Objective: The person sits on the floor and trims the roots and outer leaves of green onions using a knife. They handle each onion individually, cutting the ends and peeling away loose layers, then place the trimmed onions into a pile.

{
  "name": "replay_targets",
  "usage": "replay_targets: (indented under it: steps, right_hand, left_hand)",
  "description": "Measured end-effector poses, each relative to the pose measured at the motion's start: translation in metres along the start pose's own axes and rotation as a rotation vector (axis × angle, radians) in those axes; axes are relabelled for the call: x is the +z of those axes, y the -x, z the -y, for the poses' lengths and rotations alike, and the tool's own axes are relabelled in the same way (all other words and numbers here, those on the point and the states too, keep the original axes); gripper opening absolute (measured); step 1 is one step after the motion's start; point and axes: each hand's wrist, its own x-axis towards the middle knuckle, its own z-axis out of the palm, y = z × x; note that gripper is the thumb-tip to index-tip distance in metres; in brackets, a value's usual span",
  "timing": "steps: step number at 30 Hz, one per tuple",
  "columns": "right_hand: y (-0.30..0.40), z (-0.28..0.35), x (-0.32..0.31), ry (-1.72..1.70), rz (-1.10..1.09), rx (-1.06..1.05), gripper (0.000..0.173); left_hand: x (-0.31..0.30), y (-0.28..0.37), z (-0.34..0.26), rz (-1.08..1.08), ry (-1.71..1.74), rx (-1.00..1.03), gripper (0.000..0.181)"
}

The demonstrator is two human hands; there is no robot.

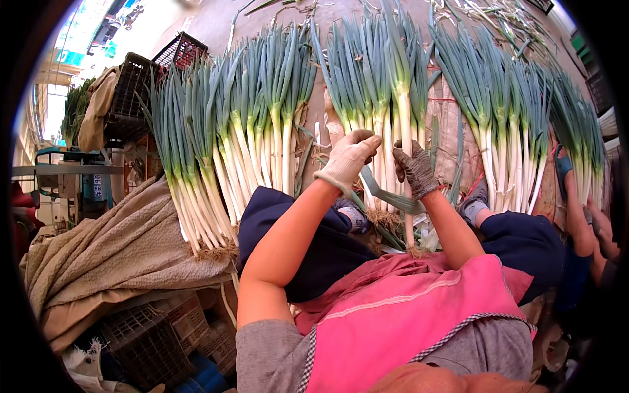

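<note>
My right hand [414,169], in a soiled knit glove, is closed around the white shank of a long leek-like green onion [404,118] that stands in front of the others. A loose green leaf [393,196] bends from near my left hand to my right wrist. My left hand [351,152], in a paler knit glove, has its fingers bent together above the white stalks; whether it pinches the leaf is hidden. Below and between my hands lies a group of stalks [378,162] with brown roots. More long green onions [265,118] lie in a row to the left.
Another bunch of long onions [506,127] lies to the right, near a co-worker's gloved hand [563,164]. Black plastic crates [130,93] stand at the upper left. A beige quilted cloth [113,245] covers the left side, above more crates [147,339]. Leaf scraps [516,24] litter the floor.
</note>
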Motion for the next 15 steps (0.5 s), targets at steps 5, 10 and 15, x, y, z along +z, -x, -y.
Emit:
replay_targets:
  steps: [5,10,15]
  right_hand:
    - [0.044,0.023,0.032,0.035,0.297,0.11,0.031]
    - [0.083,0.024,0.034,0.439,0.409,0.368,0.027]
    - [0.122,-0.016,-0.008,0.887,0.351,-0.02,0.031]
  left_hand:
    - [0.03,-0.005,-0.018,0.066,0.459,0.054,0.031]
    - [-0.002,-0.007,-0.036,-0.209,0.766,0.151,0.02]
    - [-0.025,-0.001,-0.046,-0.396,0.802,0.168,0.018]
